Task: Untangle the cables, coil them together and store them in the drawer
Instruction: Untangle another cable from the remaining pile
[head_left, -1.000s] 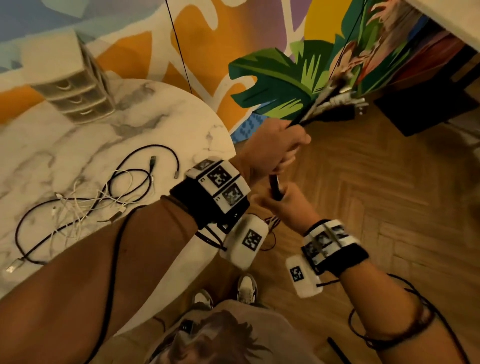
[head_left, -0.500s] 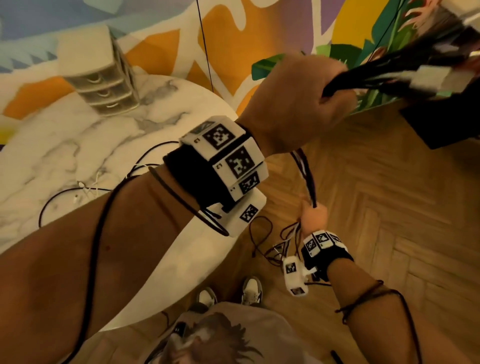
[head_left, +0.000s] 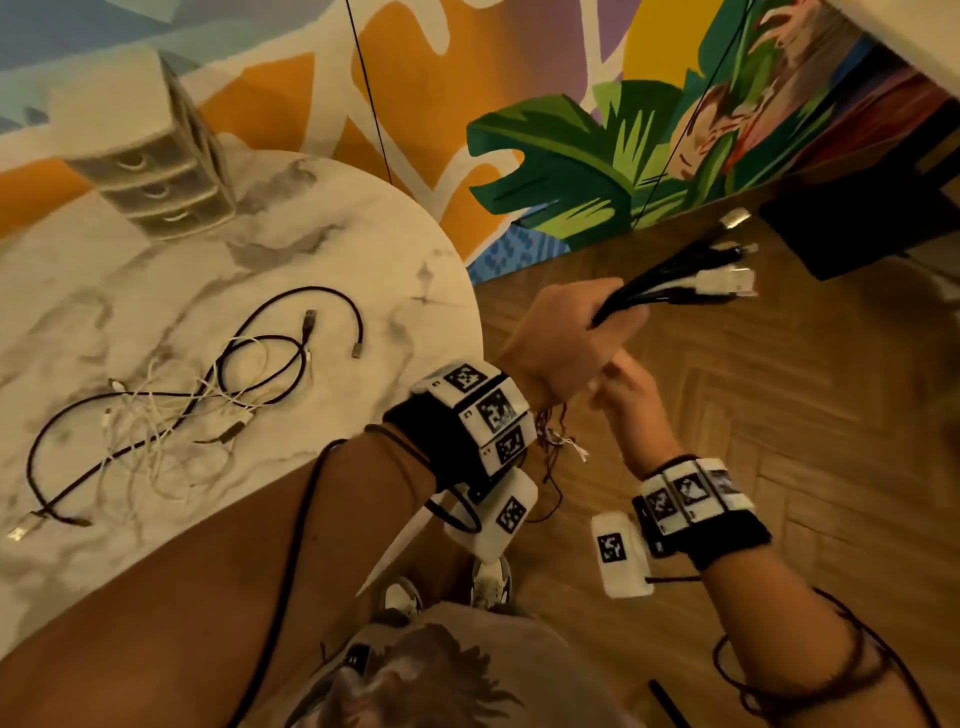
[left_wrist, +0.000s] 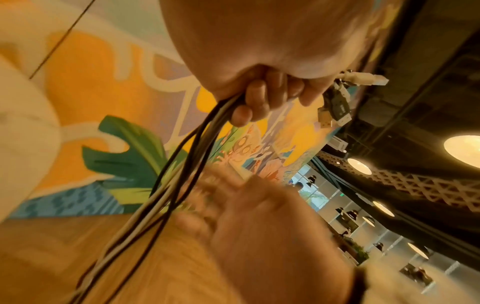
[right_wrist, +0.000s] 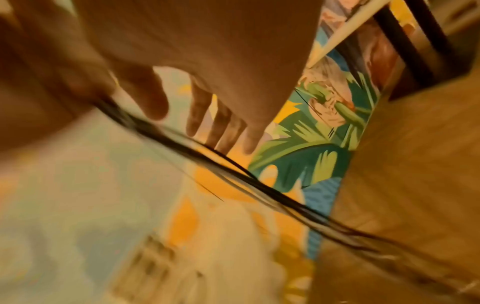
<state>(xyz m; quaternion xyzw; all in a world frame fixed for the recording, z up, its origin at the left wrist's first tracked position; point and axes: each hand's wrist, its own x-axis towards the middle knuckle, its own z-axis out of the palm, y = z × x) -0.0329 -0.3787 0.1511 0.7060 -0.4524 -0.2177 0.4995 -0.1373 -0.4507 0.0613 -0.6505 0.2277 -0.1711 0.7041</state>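
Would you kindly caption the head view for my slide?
Left hand grips a cable bundle beside a marble table strewn with tangled cables.

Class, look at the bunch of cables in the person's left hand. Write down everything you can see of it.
The bunch of cables is several thin black and white cords gathered side by side. The left hand grips it in a fist just behind the plugs, which fan out beyond the fingers: white and dark plastic with metal tips. It is held in the air over the wooden floor, off the table. Below the fist the cords hang down. The right hand, fingers spread, is beside them; contact is too blurred to tell.
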